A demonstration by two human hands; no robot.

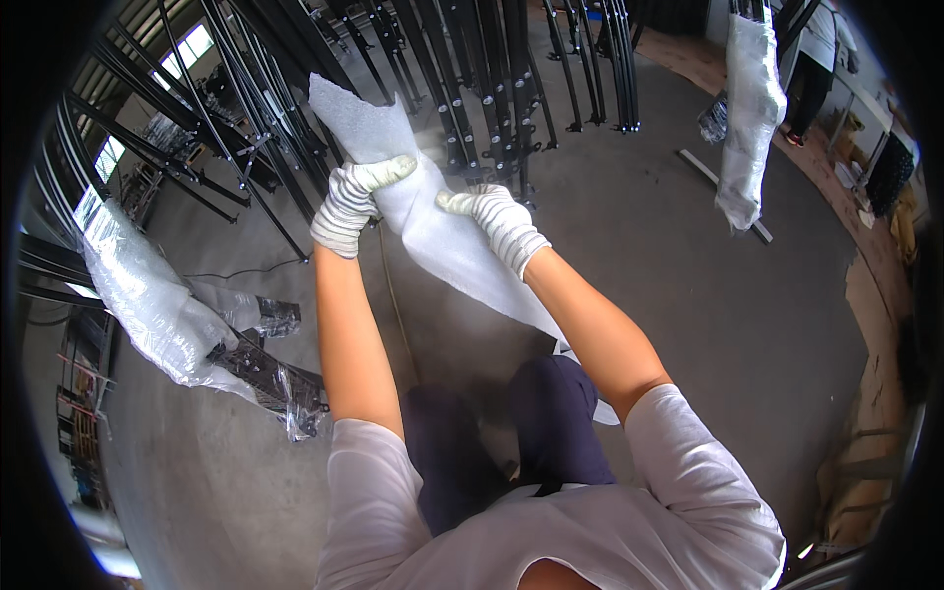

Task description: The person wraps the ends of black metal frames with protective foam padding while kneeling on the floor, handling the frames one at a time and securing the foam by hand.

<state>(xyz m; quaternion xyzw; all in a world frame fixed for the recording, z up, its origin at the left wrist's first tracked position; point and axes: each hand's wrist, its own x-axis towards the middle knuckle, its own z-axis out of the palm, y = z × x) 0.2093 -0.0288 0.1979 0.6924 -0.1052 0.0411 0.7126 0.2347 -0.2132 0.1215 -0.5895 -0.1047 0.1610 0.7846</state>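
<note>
At the far left, a bundle in clear wrap and white foam slants downward, black tube ends showing at its lower end. Above and beyond it, black metal tubes lean in a dense row, with bright windows behind them. A thin dark cable trails across the grey floor below.

Next comes the left hand, in a white glove with grey stripes; its fingers grasp the left edge of a white foam sheet, the thumb lying across the front. The sheet is held up off the floor in front of the person, its ragged top reaching toward the tubes and its lower part slanting behind the right forearm toward the knees (what lies behind it is hidden). The right hand, gloved alike, clasps the sheet's right edge, its thumb pressed on the face and its fingers mostly out of sight.

Just beyond the hands hang or stand more black tubes with round silver fittings; I cannot tell which. Farther right, another wrapped bundle is upright, with a pale bar on the floor beside it. At the upper right, another person in a light top and dark trousers is near a surface.
</note>
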